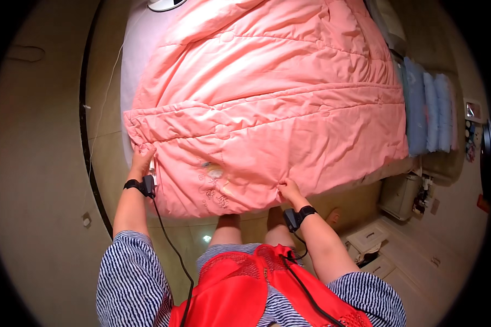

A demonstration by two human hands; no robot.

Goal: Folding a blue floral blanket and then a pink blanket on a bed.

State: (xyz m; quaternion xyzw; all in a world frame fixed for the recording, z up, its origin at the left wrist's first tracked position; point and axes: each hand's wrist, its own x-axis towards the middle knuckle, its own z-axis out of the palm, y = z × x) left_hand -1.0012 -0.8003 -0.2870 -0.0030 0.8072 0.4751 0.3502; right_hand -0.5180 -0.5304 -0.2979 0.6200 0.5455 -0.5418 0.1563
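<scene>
A pink quilted comforter (262,135) covers most of the bed, with a long folded band running across it and an embroidered patch near its lower left. My left hand (142,160) pinches the comforter at its left edge, beside a small white object (152,165). Close to the lower edge, my right hand (289,191) grips a bit of the same cloth between thumb and fingers. A black device is strapped to each wrist, with a cable trailing from it.
Folded blue bedding (427,106) stands at the bed's right end. Below it are a beige bin-like container (401,196) and an open drawer (367,236). A thin white cord (106,94) hangs along the left side. A round white object (163,3) lies at the top.
</scene>
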